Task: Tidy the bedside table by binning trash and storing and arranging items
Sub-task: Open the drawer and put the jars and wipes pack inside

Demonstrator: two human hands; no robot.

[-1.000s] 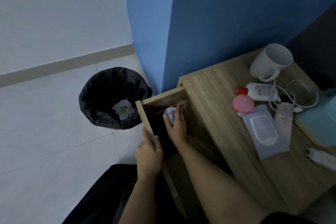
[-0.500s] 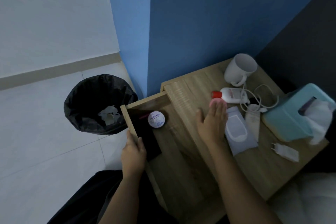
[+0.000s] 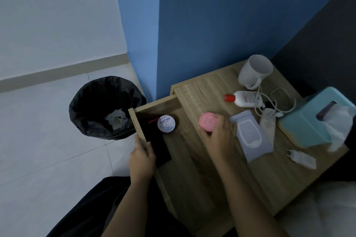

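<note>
Pink round jar: it is small, with a flat pink lid that has a pale picture on top. It sits at the fingertips of the right hand, on the side away from the person. The fingers curl round its near side and grip it. It is over the wooden bedside table, close to the edge by the open drawer. I cannot tell if the jar is touching the table top or is lifted a little.

Just to the right of that hand lies a pale blue wipes pack, flat on the table. To the hand's left, down in the drawer, is a white-lidded jar with blue words on it.

The left hand holds the drawer's front board, thumb inside and fingers outside. A black flat thing lies in the drawer just beside this hand. Past the left hand, on the floor, stands a bin with a black bag and some white scraps inside.
</note>
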